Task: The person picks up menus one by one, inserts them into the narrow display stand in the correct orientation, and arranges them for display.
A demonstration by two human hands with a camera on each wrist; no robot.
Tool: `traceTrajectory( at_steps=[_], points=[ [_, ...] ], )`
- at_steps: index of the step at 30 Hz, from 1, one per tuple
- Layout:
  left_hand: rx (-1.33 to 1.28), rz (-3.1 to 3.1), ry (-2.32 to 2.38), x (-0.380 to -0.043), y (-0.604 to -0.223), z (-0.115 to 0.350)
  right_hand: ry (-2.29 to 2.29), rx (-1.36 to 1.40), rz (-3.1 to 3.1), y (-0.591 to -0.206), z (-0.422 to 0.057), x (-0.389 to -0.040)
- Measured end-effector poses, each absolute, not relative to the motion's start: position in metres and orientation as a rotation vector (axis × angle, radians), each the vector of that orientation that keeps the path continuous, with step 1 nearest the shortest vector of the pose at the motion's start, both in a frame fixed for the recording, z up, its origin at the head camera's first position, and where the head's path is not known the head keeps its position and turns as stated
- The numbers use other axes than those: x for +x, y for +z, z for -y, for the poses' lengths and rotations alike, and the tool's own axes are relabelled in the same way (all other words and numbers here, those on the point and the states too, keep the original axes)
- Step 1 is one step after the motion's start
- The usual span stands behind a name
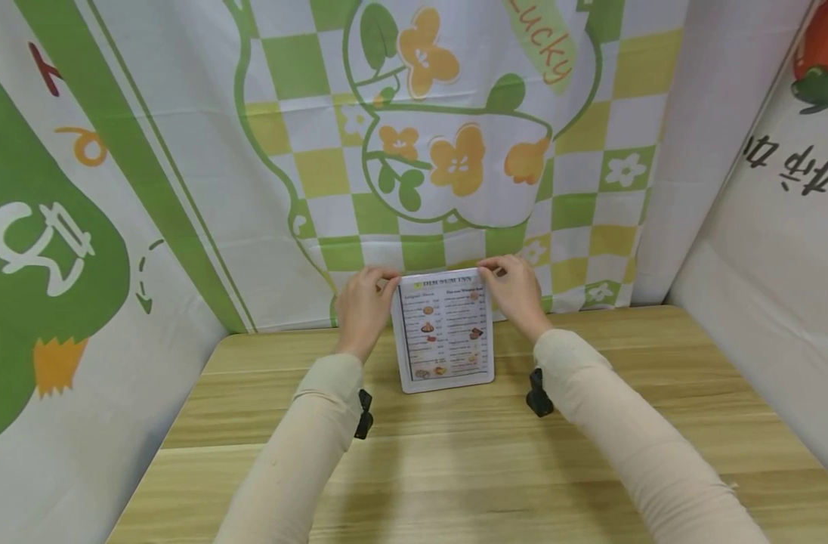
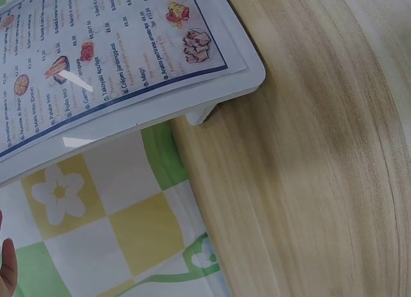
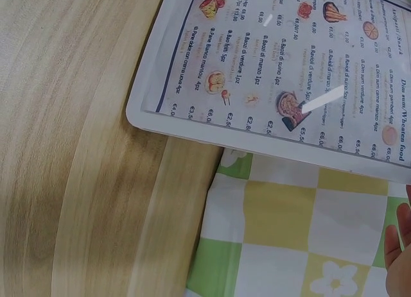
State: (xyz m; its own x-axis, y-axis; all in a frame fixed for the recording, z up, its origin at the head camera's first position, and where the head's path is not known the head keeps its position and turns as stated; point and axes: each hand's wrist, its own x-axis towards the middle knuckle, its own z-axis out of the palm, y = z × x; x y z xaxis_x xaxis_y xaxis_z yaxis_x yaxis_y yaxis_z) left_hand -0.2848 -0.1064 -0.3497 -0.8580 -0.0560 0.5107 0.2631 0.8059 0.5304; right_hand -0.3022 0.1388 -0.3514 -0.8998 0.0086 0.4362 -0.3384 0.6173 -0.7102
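Note:
A white-framed menu board (image 1: pixel 446 329), printed with dish names, prices and small food pictures, stands upright on the table near the back wall, leaning slightly back. My left hand (image 1: pixel 363 308) pinches its upper left corner between thumb and fingers. At the upper right corner, my right hand (image 1: pixel 517 293) pinches the frame likewise. The left wrist view shows the board's lower corner close up, with a short white foot (image 2: pixel 200 113) behind it touching the wood. Only fingertips of each hand show at the edges of the wrist views.
The wood-grain table (image 1: pixel 441 476) spreads in front of the board. Behind it hangs a green, yellow and white checked cloth (image 1: pixel 448 234) with flowers. Printed white panels (image 1: pixel 183 302) enclose the left and right sides. A black wrist device (image 1: pixel 539 394) sits under each sleeve.

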Motion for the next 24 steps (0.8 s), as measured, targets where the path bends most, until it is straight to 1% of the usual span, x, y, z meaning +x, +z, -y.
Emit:
traceTrajectory(
  at_steps=[8, 16, 24],
  points=[
    [-0.159, 2.457, -0.867, -0.283, -0.35, 0.109, 1.218, 0.264, 2.452, -0.352, -0.14, -0.301],
    [-0.168, 2.465, -0.891, -0.276, -0.344, 0.118, 1.286, 0.287, 2.396, -0.353, -0.152, -0.295],
    [-0.316, 2.482, -0.765, -0.257, -0.339, 0.133, 1.275, 0.378, 2.391, -0.352, -0.171, -0.279]
  ],
)
